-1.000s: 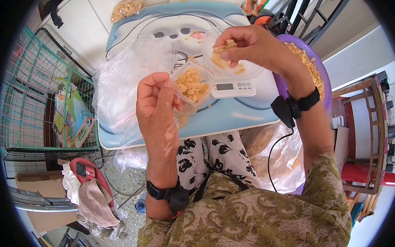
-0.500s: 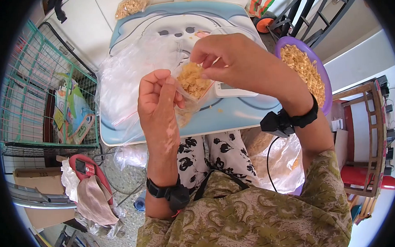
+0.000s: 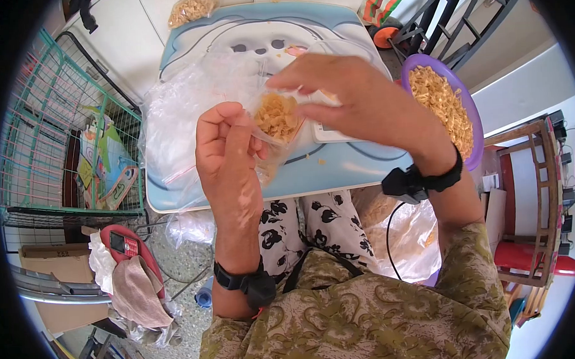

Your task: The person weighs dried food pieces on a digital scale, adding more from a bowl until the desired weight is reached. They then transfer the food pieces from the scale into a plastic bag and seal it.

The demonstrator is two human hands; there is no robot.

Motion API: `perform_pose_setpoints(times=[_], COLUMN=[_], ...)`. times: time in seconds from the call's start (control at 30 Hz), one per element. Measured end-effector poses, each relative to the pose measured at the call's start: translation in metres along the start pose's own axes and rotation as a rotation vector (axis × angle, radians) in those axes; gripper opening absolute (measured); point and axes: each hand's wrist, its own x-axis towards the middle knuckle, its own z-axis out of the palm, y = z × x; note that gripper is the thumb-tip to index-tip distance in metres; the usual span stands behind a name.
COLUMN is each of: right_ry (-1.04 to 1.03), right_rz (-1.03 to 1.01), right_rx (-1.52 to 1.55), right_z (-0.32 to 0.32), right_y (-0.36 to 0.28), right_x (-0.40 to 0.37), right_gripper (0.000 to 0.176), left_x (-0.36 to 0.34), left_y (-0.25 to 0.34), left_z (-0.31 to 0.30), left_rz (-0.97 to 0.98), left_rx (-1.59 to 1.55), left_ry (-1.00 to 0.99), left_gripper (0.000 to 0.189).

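My left hand (image 3: 228,147) pinches the edge of a clear plastic bag (image 3: 273,160) between thumb and fingers, over the near half of the table. Inside the bag's mouth lies a heap of pale yellow flakes (image 3: 276,118). My right hand (image 3: 367,97) hovers just right of the mouth, slightly blurred, with its thumb and fingers spread apart and nothing visible between them. A white scale (image 3: 329,136) sits under that hand, partly covered by it. Left of the bag, a pile of clear plastic bags (image 3: 187,113) spreads over the table.
A purple basin (image 3: 477,141) of similar flakes stands right of the blue table (image 3: 357,172). One filled bag (image 3: 193,10) rests at the far left edge. A wire cage (image 3: 64,124) stands to the left, and a red stool (image 3: 152,266) carries a phone and cloth.
My right hand has opened its fingers, which were curled at the flakes, and shifted slightly down. My left hand has moved slightly left, still holding the bag.
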Motion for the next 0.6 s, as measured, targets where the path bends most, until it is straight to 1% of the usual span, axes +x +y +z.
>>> perform_pose_setpoints(times=[0.07, 0.1, 0.17, 0.2, 0.27, 0.3, 0.37, 0.5, 0.6], right_ry=[0.095, 0.095, 0.029, 0.030, -0.111, -0.109, -0.255, -0.308, -0.358], right_rz=[0.085, 0.086, 0.273, 0.273, 0.466, 0.469, 0.565, 0.539, 0.576], right_rx=[0.063, 0.061, -0.108, -0.109, -0.286, -0.288, -0.283, -0.321, -0.378], right_z=[-0.018, -0.026, -0.043, -0.047, -0.045, -0.041, -0.033, -0.014, 0.002], right_y=[0.009, 0.017, 0.036, 0.045, 0.066, 0.077, 0.090, 0.098, 0.106], right_x=[-0.003, -0.007, -0.016, -0.023, -0.038, -0.043, -0.051, -0.054, -0.048], right_gripper=[0.025, 0.025, 0.021, 0.021, 0.018, 0.018, 0.017, 0.021, 0.023], left_x=[0.000, 0.000, 0.000, 0.000, 0.000, 0.000, 0.000, 0.001, 0.002], left_y=[0.000, 0.001, -0.001, -0.003, -0.007, -0.008, -0.010, -0.009, -0.011], left_z=[0.001, 0.000, -0.001, -0.001, -0.001, -0.001, 0.000, 0.001, 0.001], left_rz=[0.013, 0.018, 0.025, 0.005, -0.014, -0.022, -0.032, -0.018, -0.020], left_rx=[-0.048, -0.060, -0.071, -0.062, -0.053, -0.048, -0.042, -0.036, -0.029], left_ry=[-0.013, -0.012, -0.011, 0.011, 0.030, 0.041, 0.050, 0.013, 0.013], left_gripper=[0.013, 0.012, 0.012, 0.012, 0.012, 0.012, 0.013, 0.013, 0.013])
